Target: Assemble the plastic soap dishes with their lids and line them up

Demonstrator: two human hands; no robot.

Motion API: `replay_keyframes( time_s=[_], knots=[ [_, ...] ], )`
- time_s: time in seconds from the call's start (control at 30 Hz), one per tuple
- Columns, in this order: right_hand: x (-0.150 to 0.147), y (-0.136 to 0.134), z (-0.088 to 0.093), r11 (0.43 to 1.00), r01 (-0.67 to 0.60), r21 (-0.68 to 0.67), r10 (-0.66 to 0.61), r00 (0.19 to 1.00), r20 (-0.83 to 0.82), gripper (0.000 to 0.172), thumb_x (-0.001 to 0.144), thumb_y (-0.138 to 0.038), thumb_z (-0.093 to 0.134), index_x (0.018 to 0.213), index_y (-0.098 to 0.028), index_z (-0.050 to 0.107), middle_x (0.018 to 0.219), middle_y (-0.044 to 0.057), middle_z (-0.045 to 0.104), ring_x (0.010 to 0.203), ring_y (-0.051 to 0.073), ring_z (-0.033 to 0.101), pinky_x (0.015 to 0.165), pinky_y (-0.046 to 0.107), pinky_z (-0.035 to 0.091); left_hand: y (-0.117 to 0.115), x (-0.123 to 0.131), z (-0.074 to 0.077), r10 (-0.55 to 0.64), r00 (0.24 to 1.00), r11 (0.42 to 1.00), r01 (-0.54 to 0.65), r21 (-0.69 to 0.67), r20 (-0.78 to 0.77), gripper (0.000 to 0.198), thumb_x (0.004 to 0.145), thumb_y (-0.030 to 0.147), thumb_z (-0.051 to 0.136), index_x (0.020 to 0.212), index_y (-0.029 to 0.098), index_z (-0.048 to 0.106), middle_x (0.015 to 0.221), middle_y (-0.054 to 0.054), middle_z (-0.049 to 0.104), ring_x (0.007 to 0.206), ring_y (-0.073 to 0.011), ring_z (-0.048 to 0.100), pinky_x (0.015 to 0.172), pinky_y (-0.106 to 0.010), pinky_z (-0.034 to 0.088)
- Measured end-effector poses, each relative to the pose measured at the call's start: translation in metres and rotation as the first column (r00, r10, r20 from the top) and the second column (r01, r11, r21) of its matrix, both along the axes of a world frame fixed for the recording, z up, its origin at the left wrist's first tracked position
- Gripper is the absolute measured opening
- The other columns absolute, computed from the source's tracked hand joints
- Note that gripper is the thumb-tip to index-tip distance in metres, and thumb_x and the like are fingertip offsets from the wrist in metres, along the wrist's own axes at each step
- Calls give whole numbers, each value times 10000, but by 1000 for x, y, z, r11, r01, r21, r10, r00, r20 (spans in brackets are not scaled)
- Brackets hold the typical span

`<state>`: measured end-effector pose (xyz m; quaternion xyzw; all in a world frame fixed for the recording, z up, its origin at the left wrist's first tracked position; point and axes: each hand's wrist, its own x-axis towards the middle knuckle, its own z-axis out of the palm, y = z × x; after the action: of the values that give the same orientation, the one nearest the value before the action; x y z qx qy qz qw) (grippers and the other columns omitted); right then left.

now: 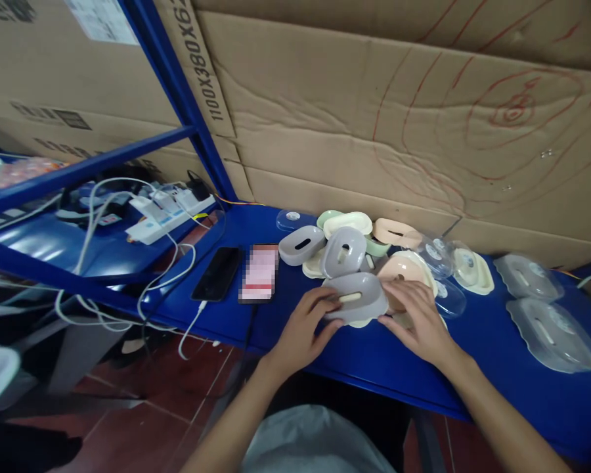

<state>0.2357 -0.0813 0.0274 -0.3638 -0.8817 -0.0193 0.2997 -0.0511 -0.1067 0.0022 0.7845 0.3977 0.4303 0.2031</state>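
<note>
A grey oval soap dish (367,299) with a slot in its bottom is between my two hands, over a cream piece whose edge shows beneath. My left hand (308,322) grips its left rim, fingers over the edge and thumb below. My right hand (418,318) closes at its right rim, the thumb near the lower corner and the fingers partly in front of a peach dish (401,268). Just behind lie another grey dish (337,253), a third grey dish (301,244) and a cream dish (348,225).
Clear lids lie around the pile, one clear lid (295,219) at the back. Two translucent dishes, one nearer (554,335), are at the right. A black phone (217,274) and a lit phone (259,274) lie left, near a power strip (150,226) with cables. Cardboard (325,131) stands behind the blue table (364,361).
</note>
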Motion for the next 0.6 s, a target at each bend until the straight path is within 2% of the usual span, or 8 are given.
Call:
replay_keyframes(
  time_s=[0.17, 0.27, 0.33, 0.4, 0.47, 0.6],
  knots=[
    [4, 1, -4, 998, -18, 66, 18, 1000, -4, 592, 973, -382, 750, 1511, -242, 547, 1469, 183, 607, 1392, 355, 572, 1127, 555, 472, 2, 3, -2, -86, 990, 995, 90, 33, -116, 225, 1085, 267, 592, 1306, 233, 624, 1438, -94, 691, 1425, -276, 561, 1179, -502, 479],
    [-3, -3, -6, 995, -94, 21, 92, 991, 99, 559, 943, -500, 772, 1421, -250, 629, 1502, 164, 618, 1424, 377, 554, 1175, 602, 416, 2, 6, -2, -104, 965, 991, 120, 54, -240, 247, 1099, 246, 554, 1336, 244, 625, 1437, -81, 696, 1426, -271, 560, 1170, -500, 469],
    [-8, -6, -7, 986, -154, -60, 161, 975, 154, 552, 968, -523, 738, 1436, -251, 629, 1466, 143, 664, 1394, 352, 595, 1194, 595, 400, 1, 8, -2, -112, 939, 987, 143, 72, -326, 251, 1100, 222, 538, 1331, 243, 635, 1407, -75, 712, 1415, -269, 564, 1167, -504, 461],
    [-14, -8, -10, 978, -176, -109, 192, 969, 156, 466, 1030, -429, 673, 1455, -246, 616, 1399, 122, 714, 1340, 303, 647, 1193, 558, 403, 0, 10, -2, -108, 922, 984, 153, 94, -371, 259, 1098, 197, 527, 1329, 239, 637, 1386, -74, 719, 1410, -262, 564, 1180, -505, 449],
    [-17, -8, -11, 977, -174, -119, 189, 973, 131, 386, 1064, -332, 619, 1439, -239, 619, 1357, 108, 739, 1301, 271, 674, 1181, 530, 404, -1, 11, -3, -90, 921, 983, 144, 116, -380, 279, 1096, 185, 522, 1352, 232, 624, 1385, -84, 709, 1414, -257, 561, 1196, -505, 444],
    [-18, -8, -8, 981, -165, -106, 175, 980, 98, 341, 1083, -299, 583, 1415, -227, 615, 1324, 102, 758, 1255, 257, 694, 1155, 511, 392, -1, 11, -7, -15, 937, 985, 74, 156, -349, 332, 1085, 226, 565, 1416, 225, 590, 1434, -139, 633, 1423, -280, 558, 1180, -509, 486]
  ],
)
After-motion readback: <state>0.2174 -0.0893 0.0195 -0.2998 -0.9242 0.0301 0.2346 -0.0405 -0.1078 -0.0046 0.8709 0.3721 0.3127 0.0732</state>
